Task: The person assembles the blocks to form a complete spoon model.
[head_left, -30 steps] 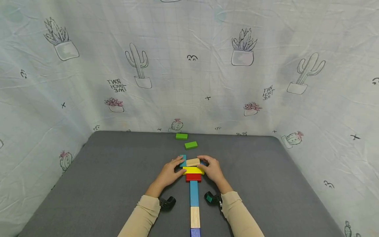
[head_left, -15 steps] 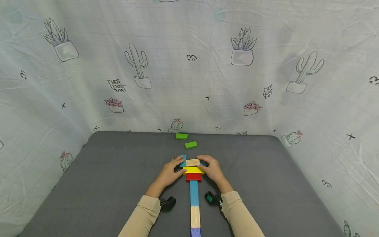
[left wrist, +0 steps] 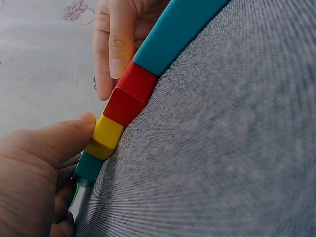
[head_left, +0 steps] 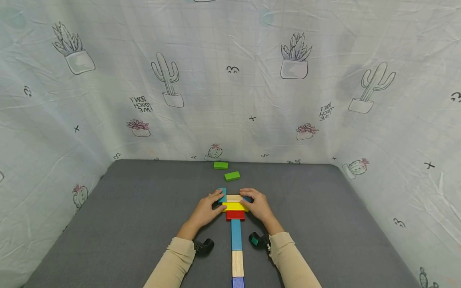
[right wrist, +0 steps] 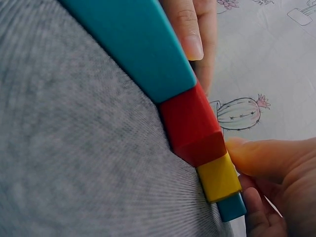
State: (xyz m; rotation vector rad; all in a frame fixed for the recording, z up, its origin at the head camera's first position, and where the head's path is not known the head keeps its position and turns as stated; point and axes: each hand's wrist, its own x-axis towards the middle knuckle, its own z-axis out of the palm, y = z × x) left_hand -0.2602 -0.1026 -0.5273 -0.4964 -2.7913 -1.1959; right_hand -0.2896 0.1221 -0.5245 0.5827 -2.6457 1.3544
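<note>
A yellow block (head_left: 235, 207) lies crosswise, with a red block (head_left: 235, 215) against its near side. My left hand (head_left: 207, 210) has its thumb at the yellow block's left end and its fingers curled over a teal block (head_left: 222, 196). On the other side, my right hand (head_left: 257, 206) rests its thumb at the yellow block's right end. Its index finger arches toward a natural wood block (head_left: 234, 198), partly covering a blue block (head_left: 247, 198). In the right wrist view the thumb touches the yellow block (right wrist: 220, 178) beside the red block (right wrist: 195, 126). Lower fingertips are partly hidden.
Toward me runs a row of a light blue block (head_left: 236, 235), a pale wood block (head_left: 237, 264) and a purple-blue block (head_left: 238, 282). Two green blocks, one nearer (head_left: 232, 176), lie beyond the hands on the grey table (head_left: 144, 224). A patterned cloth (head_left: 230, 92) hangs behind.
The natural wood block between the hands has straightened and shifted slightly toward the yellow block. Both hands stay in nearly the same place.
</note>
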